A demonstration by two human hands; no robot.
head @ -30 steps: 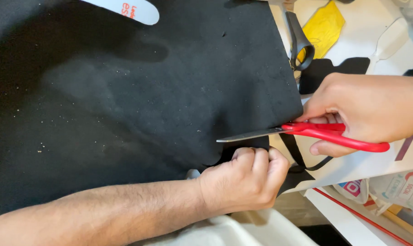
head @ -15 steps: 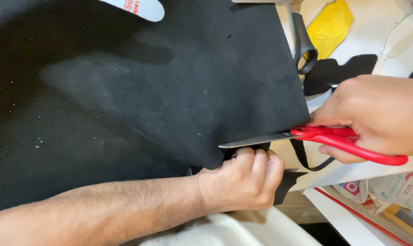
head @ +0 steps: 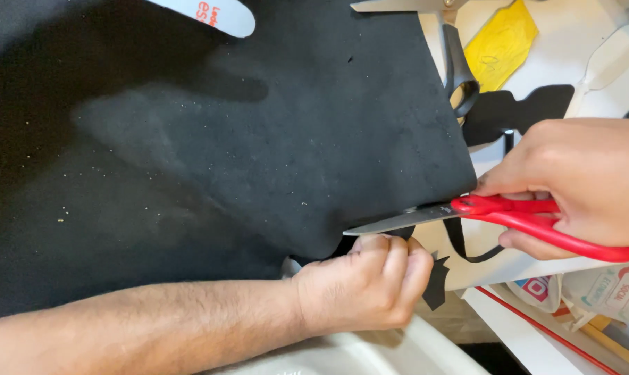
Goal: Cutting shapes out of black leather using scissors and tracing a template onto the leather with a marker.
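The black sheet (head: 210,153) lay spread across the table (head: 578,42). My left hand (head: 366,288) pinched its lower edge shut, while my right hand (head: 571,184) gripped red scissors (head: 495,215), blades biting that edge beside my knuckles.

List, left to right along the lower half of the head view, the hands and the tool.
Left hand gripping the black fabric sheet's edge → red-handled scissors with steel blades → right hand holding the scissors.
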